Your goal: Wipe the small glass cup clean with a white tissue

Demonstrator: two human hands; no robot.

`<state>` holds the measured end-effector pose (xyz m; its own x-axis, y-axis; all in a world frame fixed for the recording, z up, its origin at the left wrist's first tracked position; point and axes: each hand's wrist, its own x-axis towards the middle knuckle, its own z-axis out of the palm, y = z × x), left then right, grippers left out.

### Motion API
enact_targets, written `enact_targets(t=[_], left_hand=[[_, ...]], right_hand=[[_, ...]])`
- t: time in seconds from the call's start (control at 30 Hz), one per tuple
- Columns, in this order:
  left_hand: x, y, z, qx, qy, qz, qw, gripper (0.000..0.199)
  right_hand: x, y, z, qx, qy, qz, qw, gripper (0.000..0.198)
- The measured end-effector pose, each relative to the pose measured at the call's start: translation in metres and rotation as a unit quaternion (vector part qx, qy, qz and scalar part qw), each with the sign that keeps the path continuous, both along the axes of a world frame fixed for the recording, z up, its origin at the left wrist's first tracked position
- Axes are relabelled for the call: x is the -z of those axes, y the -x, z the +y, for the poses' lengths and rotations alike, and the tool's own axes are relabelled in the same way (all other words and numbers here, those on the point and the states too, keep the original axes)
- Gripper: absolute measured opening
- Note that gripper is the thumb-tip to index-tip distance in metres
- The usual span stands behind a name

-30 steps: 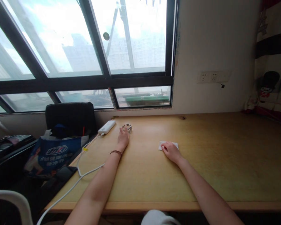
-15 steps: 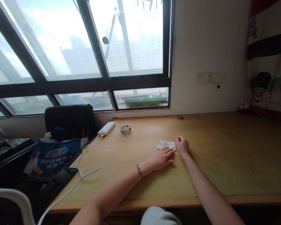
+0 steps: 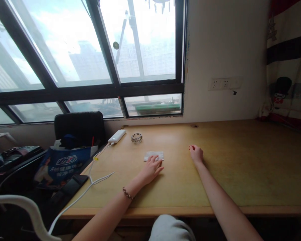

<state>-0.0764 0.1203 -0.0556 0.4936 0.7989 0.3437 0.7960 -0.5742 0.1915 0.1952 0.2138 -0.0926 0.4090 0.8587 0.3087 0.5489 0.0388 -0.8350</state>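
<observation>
"Up front?"

"Well apart on a smooth, wood-toned worktop (image 3: 230, 167), the left hand (image 3: 149, 171) spreads its fingers over the near edge of a folded white tissue (image 3: 149, 154); the right hand (image 3: 197, 154) curls loosely, any contents hidden."

"And the tissue?"

"It lies flat, soft-looking and oblong, long axis side to side, at the nearer left hand's fingertips. Beyond sits a shiny openwork metal ring (image 3: 136, 140)."

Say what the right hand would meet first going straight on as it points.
Past the right hand, the way over the table looks free, probably until the wall below the window.
</observation>
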Motion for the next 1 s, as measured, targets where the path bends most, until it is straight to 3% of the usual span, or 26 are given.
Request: enact_targets(t=[0.17, 0.27, 0.63, 0.83, 1.0], left_hand=[[0.013, 0.057, 0.0, -0.094, 0.018, -0.01, 0.995, 0.036], [0.018, 0.083, -0.005, -0.115, 0.021, -0.001, 0.993, 0.038], [0.017, 0.129, -0.014, -0.143, 0.018, 0.003, 0.989, 0.038], [0.012, 0.125, -0.013, -0.142, 0.023, -0.04, 0.989, 0.038], [-0.007, 0.083, -0.005, -0.107, 0.043, -0.193, 0.974, 0.039]], right_hand=[[0.001, 0.001, 0.001, -0.003, -0.004, -0.007, 1.0, 0.029], [0.002, 0.001, 0.001, -0.007, -0.009, -0.009, 1.0, 0.029], [0.003, 0.001, 0.001, -0.008, -0.003, -0.03, 1.0, 0.028], [-0.002, 0.006, -0.003, -0.003, 0.006, -0.066, 0.998, 0.028], [-0.015, 0.024, -0.013, -0.046, -0.027, -0.052, 0.997, 0.03]])
